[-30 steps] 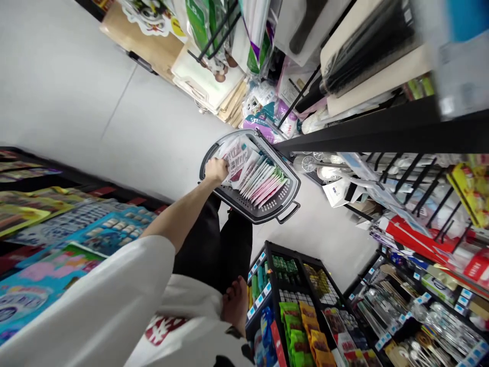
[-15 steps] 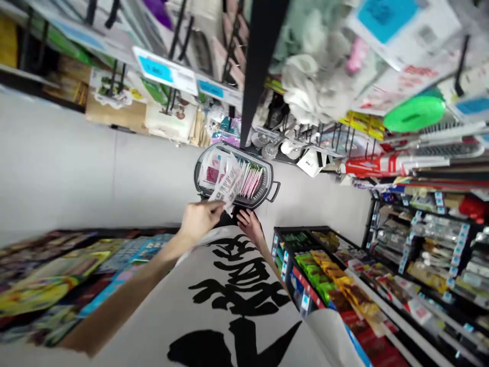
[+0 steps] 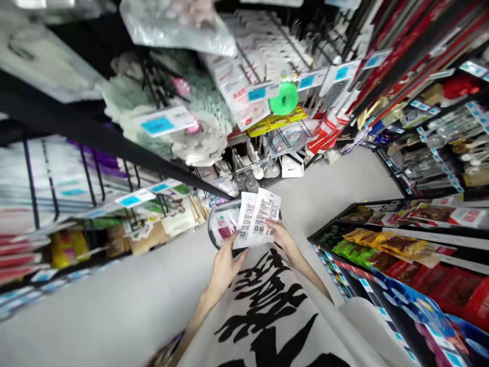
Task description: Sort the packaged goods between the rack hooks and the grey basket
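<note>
Two flat white packets with dark print and small square codes are held up in front of me, overlapping a little. At the lower left edge of the left packet point(image 3: 245, 219) is my left hand point(image 3: 223, 264), its fingers on the edge and its thumb lower down. My right hand point(image 3: 281, 236) grips the right packet point(image 3: 266, 216) by its right side. Behind and below them is a dark-rimmed grey basket point(image 3: 212, 224), partly covered by the packets. In its left part lies a clear pack with a dark pink print point(image 3: 226, 224).
Hanging goods on hooks with price tags point(image 3: 157, 125) fill the rack ahead and left. A dark rack post point(image 3: 126, 140) slants down to the basket. Shelves of snack bags point(image 3: 385, 242) stand on the right. Grey floor point(image 3: 324, 186) runs between.
The view has swung to the right. The white packets have been lifted up out of the basket and spread side by side. My right hand has moved from the basket's edge onto the right packet.
</note>
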### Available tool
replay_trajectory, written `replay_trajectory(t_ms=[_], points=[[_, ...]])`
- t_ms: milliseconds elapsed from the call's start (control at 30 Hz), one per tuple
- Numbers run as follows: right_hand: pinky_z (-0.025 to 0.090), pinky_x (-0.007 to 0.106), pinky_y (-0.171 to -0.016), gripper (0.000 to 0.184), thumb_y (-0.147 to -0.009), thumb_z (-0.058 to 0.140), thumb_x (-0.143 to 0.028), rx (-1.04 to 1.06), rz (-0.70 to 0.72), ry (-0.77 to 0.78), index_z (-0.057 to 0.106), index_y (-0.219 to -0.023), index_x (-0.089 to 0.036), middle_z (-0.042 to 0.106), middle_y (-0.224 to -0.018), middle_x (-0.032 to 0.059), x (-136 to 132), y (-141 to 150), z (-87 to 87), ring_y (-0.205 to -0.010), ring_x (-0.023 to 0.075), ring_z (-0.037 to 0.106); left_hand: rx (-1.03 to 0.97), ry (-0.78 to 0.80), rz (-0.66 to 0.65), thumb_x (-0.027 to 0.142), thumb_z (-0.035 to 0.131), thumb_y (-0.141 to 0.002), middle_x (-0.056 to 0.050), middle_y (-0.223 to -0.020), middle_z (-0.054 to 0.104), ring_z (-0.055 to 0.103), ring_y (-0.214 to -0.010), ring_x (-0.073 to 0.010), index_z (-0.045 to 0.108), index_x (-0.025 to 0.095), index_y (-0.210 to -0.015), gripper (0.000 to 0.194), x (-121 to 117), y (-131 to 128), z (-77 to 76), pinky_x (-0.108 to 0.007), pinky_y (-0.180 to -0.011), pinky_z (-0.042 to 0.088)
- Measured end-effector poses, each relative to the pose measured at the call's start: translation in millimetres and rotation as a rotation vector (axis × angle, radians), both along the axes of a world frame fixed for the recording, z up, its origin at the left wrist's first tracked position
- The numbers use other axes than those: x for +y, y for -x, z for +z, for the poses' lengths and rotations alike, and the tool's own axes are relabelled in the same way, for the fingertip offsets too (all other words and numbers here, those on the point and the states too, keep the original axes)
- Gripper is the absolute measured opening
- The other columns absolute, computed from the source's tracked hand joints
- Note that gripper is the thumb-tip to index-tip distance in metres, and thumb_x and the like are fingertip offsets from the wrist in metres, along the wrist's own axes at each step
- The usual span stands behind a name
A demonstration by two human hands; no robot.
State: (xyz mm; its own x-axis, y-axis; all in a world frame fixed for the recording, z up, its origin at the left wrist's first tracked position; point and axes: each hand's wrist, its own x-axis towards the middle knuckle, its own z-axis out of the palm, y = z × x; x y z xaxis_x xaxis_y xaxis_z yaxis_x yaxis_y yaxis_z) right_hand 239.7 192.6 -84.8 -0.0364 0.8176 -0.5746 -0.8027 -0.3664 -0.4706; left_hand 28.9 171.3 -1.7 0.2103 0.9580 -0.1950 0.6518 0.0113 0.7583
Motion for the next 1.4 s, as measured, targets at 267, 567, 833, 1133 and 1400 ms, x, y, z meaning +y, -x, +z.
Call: replay_trajectory(t_ms=[267,567,833,1133,1400], points=[[0.061,0.043,-0.086,0.057,-0.060,0.093,-0.019,-0.121,-0.123,-0.088,0.067,-0.112,-0.022,0.080,-0.102,0.0032,-17,-45,37.1,-0.092,0.0287,0.076,-0.186,0.105,-0.345,0.041,0.068,-0.091,-0.011,-0.144,0.063,0.065,-0.127,-0.0274,0.014,0.029,-0.164,0.091,45,-52,38.8,-0.042,-0.109,0.051],[0.057,0.052,-0.096,0.065,-0.057,0.097,-0.026,-0.312,-0.005,-0.235,0.069,-0.115,-0.024,0.077,-0.111,0.0063,-28,-63,69.1,-0.105,0.0349,0.072,-0.395,0.131,-0.115,0.044,0.067,-0.092,-0.015,-0.141,0.065,0.064,-0.127,-0.0299,0.036,0.025,-0.159,0.076,38,-77,39.3,-0.044,-0.106,0.052],[0.057,0.050,-0.096,0.077,-0.054,0.098,-0.022,-0.430,0.060,-0.303,0.065,-0.123,-0.024,0.075,-0.119,0.0079,-19,-60,71.9,-0.116,0.0356,0.067,-0.400,0.155,-0.041,0.034,0.072,-0.087,-0.014,-0.123,0.073,0.076,-0.096,-0.0258,0.045,0.022,-0.155,0.074,36,-54,27.3,-0.037,-0.089,0.059],[0.059,0.050,-0.093,0.055,-0.068,0.092,-0.033,-0.333,-0.072,-0.109,0.067,-0.115,-0.021,0.078,-0.112,0.0085,-12,-43,69.1,-0.103,0.0332,0.074,-0.263,-0.057,-0.115,0.021,0.061,-0.091,-0.018,-0.153,0.052,0.057,-0.136,-0.0316,0.027,0.024,-0.163,0.080,36,-51,10.1,-0.050,-0.111,0.048],[0.062,0.045,-0.085,0.067,-0.060,0.095,-0.031,-0.295,-0.264,-0.003,0.067,-0.119,-0.020,0.079,-0.107,0.0078,-9,-34,63.5,-0.096,0.0322,0.075,0.135,-0.327,-0.652,0.000,0.060,-0.080,-0.011,-0.173,0.018,0.006,-0.160,-0.0334,0.023,0.029,-0.164,0.096,15,-76,6.4,-0.064,-0.125,0.023]])
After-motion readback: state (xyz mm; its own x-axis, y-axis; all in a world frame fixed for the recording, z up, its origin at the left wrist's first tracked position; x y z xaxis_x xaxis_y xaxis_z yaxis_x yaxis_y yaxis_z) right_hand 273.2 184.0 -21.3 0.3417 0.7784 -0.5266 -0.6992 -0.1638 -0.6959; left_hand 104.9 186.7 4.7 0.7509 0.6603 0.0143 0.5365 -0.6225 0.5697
